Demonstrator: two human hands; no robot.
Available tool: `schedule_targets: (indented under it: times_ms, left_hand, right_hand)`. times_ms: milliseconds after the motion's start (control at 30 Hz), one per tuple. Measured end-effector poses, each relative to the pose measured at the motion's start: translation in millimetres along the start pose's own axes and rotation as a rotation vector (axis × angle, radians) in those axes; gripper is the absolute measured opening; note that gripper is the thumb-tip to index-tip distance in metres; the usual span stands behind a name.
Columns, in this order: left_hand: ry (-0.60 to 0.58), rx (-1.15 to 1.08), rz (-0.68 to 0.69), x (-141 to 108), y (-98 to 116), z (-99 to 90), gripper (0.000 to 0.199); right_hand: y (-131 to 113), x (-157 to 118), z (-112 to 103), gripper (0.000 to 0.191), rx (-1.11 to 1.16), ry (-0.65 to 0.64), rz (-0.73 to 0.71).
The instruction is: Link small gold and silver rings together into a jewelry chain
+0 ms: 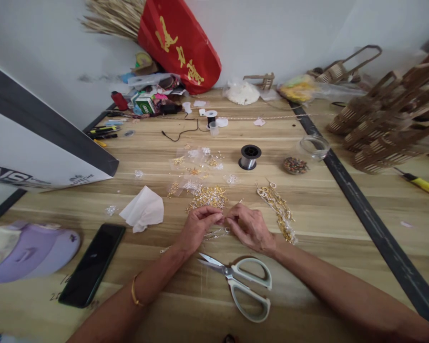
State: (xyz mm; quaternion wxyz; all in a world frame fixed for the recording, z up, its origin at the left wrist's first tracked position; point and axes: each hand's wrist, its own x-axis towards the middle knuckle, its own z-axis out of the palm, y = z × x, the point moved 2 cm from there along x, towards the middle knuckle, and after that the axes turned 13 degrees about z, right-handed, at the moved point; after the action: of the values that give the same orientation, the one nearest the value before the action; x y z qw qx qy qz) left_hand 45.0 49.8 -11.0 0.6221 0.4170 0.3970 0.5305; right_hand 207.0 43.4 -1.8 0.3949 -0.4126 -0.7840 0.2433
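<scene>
My left hand (199, 227) and my right hand (250, 226) meet with their fingertips almost touching, both pinched. Whatever lies between the fingers is too small to make out. Just beyond them is a heap of gold and silver jewellery findings (210, 196). A silver chain (216, 234) lies on the table, partly hidden by the hands. To the right of my right hand rests a bundle of gold and silver chains (280, 209). Scissors (228, 271) with pale handles lie with blades apart, close below the hands.
Small bags of findings (193, 159) and a wire spool (250, 157) stand farther back. A jar of beads (296, 164) lies at right. At left are a tissue (145, 209), a phone (93, 264) and a purple-and-white object (35, 252). Wooden racks (386, 124) crowd the right.
</scene>
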Motion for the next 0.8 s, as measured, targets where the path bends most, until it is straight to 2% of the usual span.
schedule_targets:
  times_ms: [267, 567, 800]
  left_hand:
    - [-0.051, 0.081, 0.024, -1.9, 1.7, 0.6, 0.015]
    - [0.04, -0.02, -0.009, 0.4, 1.2, 1.1, 0.02]
    - [0.037, -0.012, 0.001, -0.1, 2.7, 1.1, 0.019]
  right_hand:
    - [1.2, -0.8, 1.3, 0.006, 0.01, 0.007, 0.003]
    - [-0.1, -0.3, 0.5, 0.007, -0.004, 0.008, -0.012]
    - [-0.1, -0.4, 0.9, 0.007, -0.016, 0.002, -0.002]
